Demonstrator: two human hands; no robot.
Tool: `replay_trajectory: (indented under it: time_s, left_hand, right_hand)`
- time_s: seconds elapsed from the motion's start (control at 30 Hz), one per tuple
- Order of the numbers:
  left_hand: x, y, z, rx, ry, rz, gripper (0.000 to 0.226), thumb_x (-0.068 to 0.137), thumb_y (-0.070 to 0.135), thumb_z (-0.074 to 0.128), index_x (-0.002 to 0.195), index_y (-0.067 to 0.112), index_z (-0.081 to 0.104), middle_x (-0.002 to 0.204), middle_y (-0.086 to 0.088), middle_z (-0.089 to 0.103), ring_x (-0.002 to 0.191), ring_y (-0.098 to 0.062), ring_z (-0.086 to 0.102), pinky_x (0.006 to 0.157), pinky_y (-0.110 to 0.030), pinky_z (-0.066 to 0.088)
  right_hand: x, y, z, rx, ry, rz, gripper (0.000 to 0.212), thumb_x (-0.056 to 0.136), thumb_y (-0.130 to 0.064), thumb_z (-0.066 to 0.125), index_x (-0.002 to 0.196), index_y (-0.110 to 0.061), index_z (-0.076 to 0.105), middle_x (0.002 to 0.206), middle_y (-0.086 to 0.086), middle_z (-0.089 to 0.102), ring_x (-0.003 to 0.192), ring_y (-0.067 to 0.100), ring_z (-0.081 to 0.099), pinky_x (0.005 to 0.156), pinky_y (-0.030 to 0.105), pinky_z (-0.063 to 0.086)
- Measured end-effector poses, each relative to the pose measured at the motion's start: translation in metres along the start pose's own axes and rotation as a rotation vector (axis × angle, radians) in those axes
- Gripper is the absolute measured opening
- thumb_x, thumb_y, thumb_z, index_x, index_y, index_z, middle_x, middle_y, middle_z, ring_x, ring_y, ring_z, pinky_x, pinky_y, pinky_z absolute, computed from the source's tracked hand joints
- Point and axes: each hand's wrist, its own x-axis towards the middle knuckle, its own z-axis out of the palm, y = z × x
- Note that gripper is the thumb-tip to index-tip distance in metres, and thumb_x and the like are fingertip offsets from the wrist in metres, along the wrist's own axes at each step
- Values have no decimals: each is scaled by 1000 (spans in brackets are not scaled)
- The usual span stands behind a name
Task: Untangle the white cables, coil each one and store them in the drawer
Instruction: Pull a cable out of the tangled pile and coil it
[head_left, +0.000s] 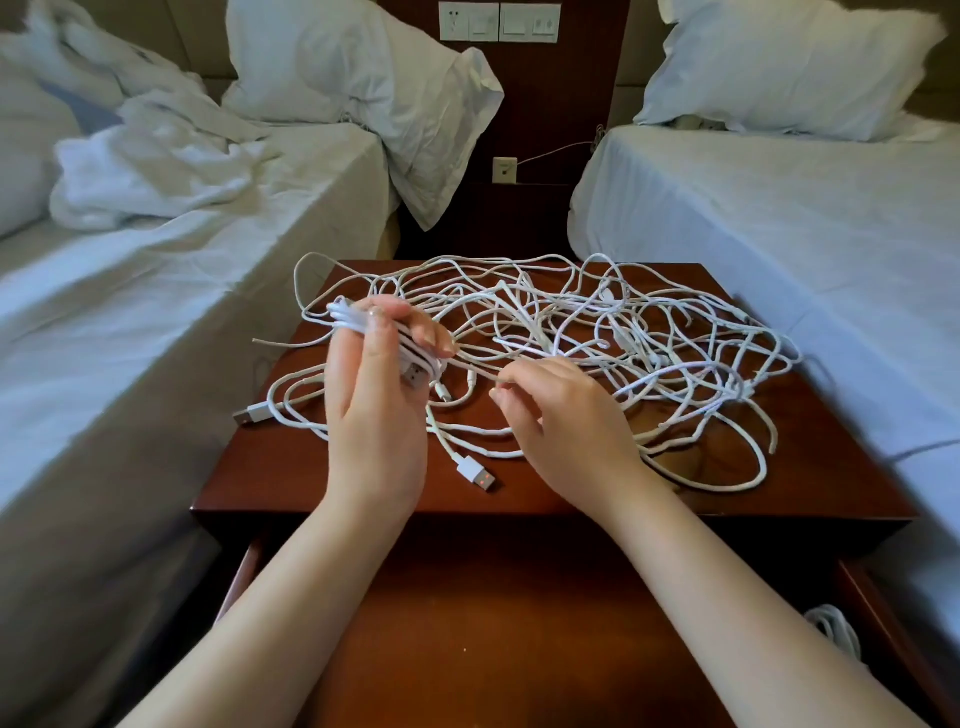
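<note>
A tangle of white cables (597, 332) sprawls over the top of the dark wooden nightstand (311, 478). My left hand (374, 395) is raised on the left side, with a white cable coil (358, 325) wound round its fingers. My right hand (561, 415) is beside it, fingers curled, pinching a strand that runs from the tangle toward the coil. A loose USB plug (475, 473) lies near the front edge. Below, the drawer (467, 623) stands pulled out, with one coiled white cable (831, 623) in its right corner.
A bed with a rumpled white duvet (156, 171) lies on the left and a made bed (779, 218) on the right, both close to the nightstand. Pillows and a wall panel with sockets (498, 21) are at the back.
</note>
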Motion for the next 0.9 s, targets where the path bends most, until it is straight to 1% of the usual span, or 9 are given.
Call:
replay_trajectory:
  time_s: [0.1, 0.2, 0.4, 0.5, 0.57, 0.63, 0.7, 0.8, 0.9]
  left_hand:
    - [2, 1, -1, 94, 120, 40, 21, 99, 13, 35, 84, 14, 49, 67, 5, 55, 66, -11, 54, 66, -22, 45]
    - [8, 1, -6, 161, 202, 77, 23, 103, 10, 32, 87, 13, 49, 66, 8, 55, 67, -10, 54, 68, -23, 46]
    - [19, 1, -16, 243, 353, 108, 19, 104, 12, 31, 93, 15, 47, 76, 1, 52, 69, -6, 55, 75, -23, 47]
    - [21, -6, -23, 436, 381, 143, 14, 98, 21, 34, 92, 21, 47, 89, -12, 57, 79, -9, 56, 80, -22, 45]
    - [22, -11, -27, 704, 344, 195, 15, 98, 15, 35, 91, 18, 49, 98, -21, 58, 82, -2, 55, 78, -11, 40]
    - [21, -14, -29, 957, 230, 268, 15, 98, 4, 37, 93, 4, 51, 92, -16, 54, 77, 0, 54, 70, -4, 35]
    - [19, -21, -31, 1190, 60, 320, 14, 97, 2, 40, 87, 3, 50, 85, -11, 48, 72, -11, 47, 66, -13, 36]
    - [17, -30, -31, 1495, -92, 201, 16, 98, 8, 41, 89, 1, 53, 82, -8, 44, 74, -23, 44, 64, -34, 38]
    - [11, -26, -29, 1516, -201, 296, 30, 94, 11, 46, 66, 13, 35, 61, 2, 38, 49, -17, 36, 46, -23, 22]
  right_hand:
    - [0, 2, -3, -29, 68, 4, 16, 95, -18, 54, 84, -13, 66, 84, -6, 63, 89, 12, 54, 66, 22, 44]
    - [0, 2, -5, -94, 77, -28, 17, 94, -17, 56, 82, -14, 68, 84, -5, 63, 89, 13, 54, 61, 24, 46]
    - [-1, -5, -3, -84, -69, -59, 18, 96, -26, 56, 88, -15, 67, 84, -4, 60, 94, 15, 52, 61, 36, 51]
    - [-2, -9, -1, -27, -165, -81, 19, 97, -27, 55, 97, -14, 68, 80, -5, 56, 94, 16, 50, 67, 36, 47]
    - [-3, -9, -1, 9, -207, -127, 19, 98, -26, 54, 103, -14, 68, 82, -5, 56, 94, 17, 53, 67, 34, 46]
    - [-4, -8, -2, 26, -203, -183, 19, 96, -24, 54, 103, -14, 69, 84, 0, 61, 89, 21, 58, 64, 35, 50]
    - [-6, -6, -3, 27, -147, -208, 19, 93, -23, 55, 97, -12, 70, 79, 2, 62, 80, 22, 60, 57, 36, 52]
    - [-6, -6, -5, -14, -27, -240, 12, 89, -15, 61, 87, -8, 71, 72, 0, 61, 76, 17, 56, 52, 35, 51]
    - [-4, -3, -7, -24, 72, -286, 10, 89, -13, 64, 87, -7, 71, 76, 2, 63, 81, 17, 58, 61, 33, 52]
